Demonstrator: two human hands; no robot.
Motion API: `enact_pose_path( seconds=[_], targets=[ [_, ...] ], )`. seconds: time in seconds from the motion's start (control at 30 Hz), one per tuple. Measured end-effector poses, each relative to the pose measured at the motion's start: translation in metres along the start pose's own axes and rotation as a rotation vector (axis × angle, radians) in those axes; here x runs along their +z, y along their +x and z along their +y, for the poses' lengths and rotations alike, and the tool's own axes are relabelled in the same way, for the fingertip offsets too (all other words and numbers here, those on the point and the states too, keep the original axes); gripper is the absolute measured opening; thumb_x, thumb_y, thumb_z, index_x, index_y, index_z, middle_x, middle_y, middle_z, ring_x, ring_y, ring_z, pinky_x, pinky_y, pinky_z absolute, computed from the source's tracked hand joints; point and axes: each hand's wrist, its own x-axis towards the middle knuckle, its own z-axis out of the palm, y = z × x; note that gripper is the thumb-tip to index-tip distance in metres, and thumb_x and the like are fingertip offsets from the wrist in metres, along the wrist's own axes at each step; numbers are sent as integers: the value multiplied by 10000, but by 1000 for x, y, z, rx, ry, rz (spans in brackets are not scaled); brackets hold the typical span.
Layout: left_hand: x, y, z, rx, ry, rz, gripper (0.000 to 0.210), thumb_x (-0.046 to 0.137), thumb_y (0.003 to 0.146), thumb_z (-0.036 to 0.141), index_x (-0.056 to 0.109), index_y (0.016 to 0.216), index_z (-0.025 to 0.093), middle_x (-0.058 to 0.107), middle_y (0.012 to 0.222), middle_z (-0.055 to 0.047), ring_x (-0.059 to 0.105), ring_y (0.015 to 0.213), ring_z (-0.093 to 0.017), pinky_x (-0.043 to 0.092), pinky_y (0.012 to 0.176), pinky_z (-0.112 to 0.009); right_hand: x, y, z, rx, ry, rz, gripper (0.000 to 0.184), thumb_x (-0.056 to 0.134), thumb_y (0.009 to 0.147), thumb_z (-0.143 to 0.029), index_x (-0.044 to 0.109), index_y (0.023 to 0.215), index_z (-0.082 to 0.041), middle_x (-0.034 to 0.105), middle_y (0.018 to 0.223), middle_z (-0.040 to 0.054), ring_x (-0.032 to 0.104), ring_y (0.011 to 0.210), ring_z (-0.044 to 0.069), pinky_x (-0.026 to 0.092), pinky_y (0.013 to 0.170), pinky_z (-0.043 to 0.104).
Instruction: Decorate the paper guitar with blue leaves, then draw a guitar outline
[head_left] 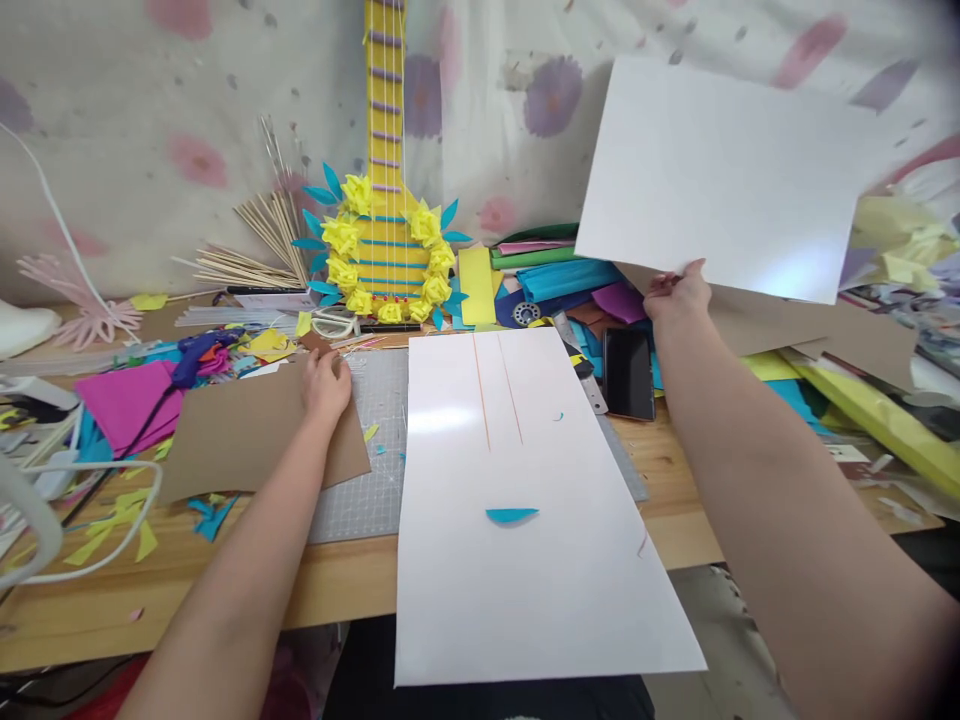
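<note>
My left hand [328,385] is at the left, its fingers closed over the far edge of a brown cardboard sheet [240,430] that partly covers the grey cutting mat [356,515]. Raised at the right, my right hand [679,292] pinches the lower edge of a white board [720,180], which is tilted up above the clutter. Between my arms lies a large white sheet [540,600] with two thin lines drawn on it, overhanging the table's front edge. A blue paper scrap [512,516] rests on that sheet.
A yellow paper guitar [386,165] with yellow flowers leans against the wall covering. Wooden sticks [274,235] and magenta sheets [131,400] are at the left. A phone [628,373], a metal ruler [592,392] and rolled blue paper [568,279] are right of centre. A white cable [112,572] loops at the left.
</note>
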Motion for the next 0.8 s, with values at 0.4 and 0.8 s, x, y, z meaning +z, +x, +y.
enact_pose_path(
  seconds=[0.4,0.8],
  targets=[
    [0,-2,4,-29,-24,59,283,459,839,256,619,1049,155,442,1362,-146,387,1301,-271,326,1082,-425,0,16,2,-77,-658,-211,358,243,809,17,391,1095,-139,334,929,63,448,731,74,472,578,231],
    [0,-3,5,53,17,15,269,460,811,203,627,1018,170,525,1271,-132,464,1214,-294,383,1027,-448,-22,-28,-6,-89,-748,-207,313,532,840,-152,476,1128,-42,438,991,108,453,751,87,474,613,239]
  ],
)
